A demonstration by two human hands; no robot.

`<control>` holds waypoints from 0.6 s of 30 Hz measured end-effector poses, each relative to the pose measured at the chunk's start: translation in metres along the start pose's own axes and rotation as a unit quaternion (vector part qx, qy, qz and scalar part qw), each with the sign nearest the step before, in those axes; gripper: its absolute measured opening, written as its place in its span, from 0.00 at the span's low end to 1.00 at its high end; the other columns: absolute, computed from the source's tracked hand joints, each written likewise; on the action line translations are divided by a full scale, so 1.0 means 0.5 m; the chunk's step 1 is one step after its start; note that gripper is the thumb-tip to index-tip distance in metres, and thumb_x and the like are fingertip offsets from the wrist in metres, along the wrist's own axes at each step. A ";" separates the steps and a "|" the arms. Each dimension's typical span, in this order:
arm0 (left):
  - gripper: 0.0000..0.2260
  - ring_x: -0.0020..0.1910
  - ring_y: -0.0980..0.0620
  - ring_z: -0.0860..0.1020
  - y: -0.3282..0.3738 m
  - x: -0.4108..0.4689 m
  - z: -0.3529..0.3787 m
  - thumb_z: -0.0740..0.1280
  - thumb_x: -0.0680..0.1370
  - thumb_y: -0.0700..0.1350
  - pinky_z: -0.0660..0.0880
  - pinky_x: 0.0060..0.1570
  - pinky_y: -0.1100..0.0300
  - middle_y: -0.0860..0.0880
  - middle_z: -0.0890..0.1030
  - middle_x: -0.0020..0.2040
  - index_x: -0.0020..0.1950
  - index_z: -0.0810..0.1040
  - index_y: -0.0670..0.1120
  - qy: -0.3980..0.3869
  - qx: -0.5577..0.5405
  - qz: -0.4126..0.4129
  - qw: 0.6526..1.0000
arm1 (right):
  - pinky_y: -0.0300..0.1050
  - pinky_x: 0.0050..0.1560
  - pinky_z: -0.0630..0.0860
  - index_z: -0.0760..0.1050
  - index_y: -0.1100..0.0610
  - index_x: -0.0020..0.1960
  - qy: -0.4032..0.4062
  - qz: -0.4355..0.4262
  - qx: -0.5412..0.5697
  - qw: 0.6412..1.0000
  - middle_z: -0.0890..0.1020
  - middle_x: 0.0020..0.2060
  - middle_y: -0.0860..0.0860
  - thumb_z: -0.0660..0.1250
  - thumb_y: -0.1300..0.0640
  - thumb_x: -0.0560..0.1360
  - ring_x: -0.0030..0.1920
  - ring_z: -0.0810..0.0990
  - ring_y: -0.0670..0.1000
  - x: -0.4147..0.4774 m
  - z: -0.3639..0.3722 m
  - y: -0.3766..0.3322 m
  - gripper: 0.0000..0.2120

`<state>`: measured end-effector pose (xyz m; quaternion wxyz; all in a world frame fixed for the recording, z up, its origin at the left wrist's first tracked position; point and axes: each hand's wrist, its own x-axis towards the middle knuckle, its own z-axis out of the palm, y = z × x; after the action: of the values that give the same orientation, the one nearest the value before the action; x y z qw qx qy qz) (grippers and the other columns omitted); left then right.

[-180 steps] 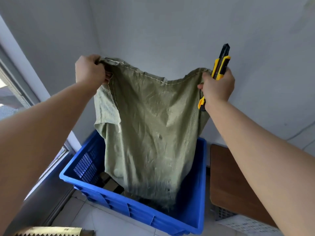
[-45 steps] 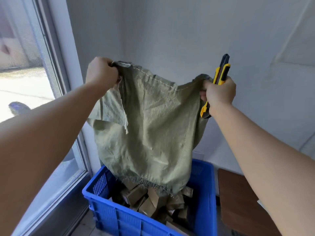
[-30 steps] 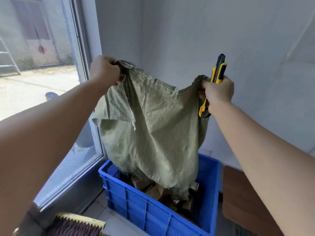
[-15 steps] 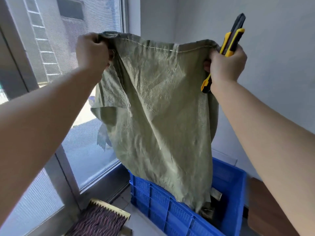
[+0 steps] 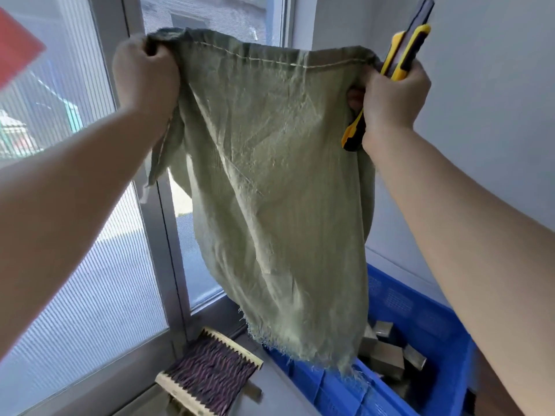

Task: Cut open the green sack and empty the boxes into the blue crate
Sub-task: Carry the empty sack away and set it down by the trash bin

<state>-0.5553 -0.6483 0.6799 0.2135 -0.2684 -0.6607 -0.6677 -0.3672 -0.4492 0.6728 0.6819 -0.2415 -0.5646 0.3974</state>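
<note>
The green sack (image 5: 270,181) hangs limp with its stitched seam at the top and its frayed cut edge at the bottom. My left hand (image 5: 144,76) grips its upper left corner. My right hand (image 5: 393,94) grips the upper right corner together with a yellow and black utility knife (image 5: 402,52), which points upward. Below, at the lower right, stands the blue crate (image 5: 399,298) with several brown cardboard boxes (image 5: 387,355) inside. The sack's frayed edge hangs over the crate's near left rim.
A large window with a grey metal frame (image 5: 168,223) fills the left side. A striped mat with a pale toothed edge (image 5: 210,376) lies on the floor by the frame, left of the crate. A plain grey wall is at the right.
My view and both hands have swung left, carrying the sack up and away from the crate's middle toward the window. The sack hangs limp throughout, and the grips have not changed.
</note>
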 end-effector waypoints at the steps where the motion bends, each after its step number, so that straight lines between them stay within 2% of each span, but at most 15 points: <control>1: 0.12 0.28 0.58 0.64 0.001 -0.004 -0.019 0.57 0.74 0.42 0.61 0.29 0.61 0.55 0.67 0.29 0.30 0.67 0.52 0.006 0.025 0.005 1.000 | 0.59 0.46 0.83 0.72 0.43 0.40 -0.006 0.008 0.009 1.000 0.81 0.40 0.48 0.70 0.53 0.63 0.47 0.84 0.59 -0.009 0.005 -0.004 0.09; 4: 0.12 0.26 0.57 0.60 0.008 -0.015 -0.077 0.57 0.72 0.46 0.56 0.27 0.60 0.53 0.64 0.27 0.28 0.64 0.51 0.038 0.083 0.014 0.996 | 0.61 0.43 0.83 0.71 0.44 0.37 -0.024 0.042 0.037 0.998 0.81 0.38 0.51 0.70 0.55 0.64 0.43 0.84 0.59 -0.034 0.019 -0.012 0.09; 8: 0.14 0.26 0.58 0.56 0.025 -0.043 -0.146 0.58 0.72 0.45 0.52 0.26 0.61 0.52 0.58 0.27 0.27 0.59 0.49 0.090 0.153 0.033 0.984 | 0.60 0.43 0.83 0.72 0.45 0.38 -0.076 0.067 0.060 0.993 0.83 0.39 0.54 0.69 0.56 0.64 0.40 0.85 0.58 -0.075 0.042 -0.022 0.08; 12: 0.13 0.26 0.58 0.58 0.036 -0.093 -0.213 0.58 0.71 0.47 0.57 0.30 0.55 0.52 0.61 0.27 0.28 0.62 0.47 0.137 0.197 0.025 0.970 | 0.61 0.44 0.83 0.71 0.45 0.36 -0.148 0.094 0.081 0.981 0.82 0.37 0.54 0.68 0.57 0.63 0.41 0.84 0.60 -0.123 0.058 -0.032 0.09; 14: 0.12 0.27 0.56 0.61 0.041 -0.124 -0.247 0.58 0.71 0.48 0.60 0.32 0.57 0.52 0.63 0.28 0.29 0.66 0.46 0.163 0.212 0.008 0.964 | 0.63 0.40 0.82 0.70 0.46 0.34 -0.192 0.101 0.089 0.972 0.80 0.34 0.54 0.68 0.59 0.63 0.39 0.83 0.61 -0.152 0.058 -0.036 0.10; 16: 0.12 0.26 0.57 0.61 0.051 -0.161 -0.283 0.58 0.72 0.47 0.61 0.33 0.57 0.52 0.63 0.27 0.29 0.65 0.46 0.185 0.236 -0.006 0.954 | 0.67 0.38 0.80 0.67 0.48 0.31 -0.230 0.105 0.103 0.962 0.75 0.31 0.53 0.68 0.61 0.63 0.35 0.79 0.62 -0.180 0.056 -0.041 0.12; 18: 0.10 0.27 0.55 0.63 0.065 -0.199 -0.322 0.59 0.71 0.47 0.61 0.32 0.58 0.52 0.65 0.27 0.30 0.67 0.47 0.199 0.260 -0.020 0.945 | 0.67 0.39 0.80 0.67 0.49 0.30 -0.266 0.109 0.108 0.952 0.75 0.30 0.54 0.68 0.61 0.63 0.35 0.80 0.63 -0.208 0.054 -0.048 0.13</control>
<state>-0.4705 -0.8166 0.6438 0.3898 -0.0523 -0.7604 -0.5168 -0.3918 -0.5509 0.6378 0.4812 -0.1118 -0.6494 0.5782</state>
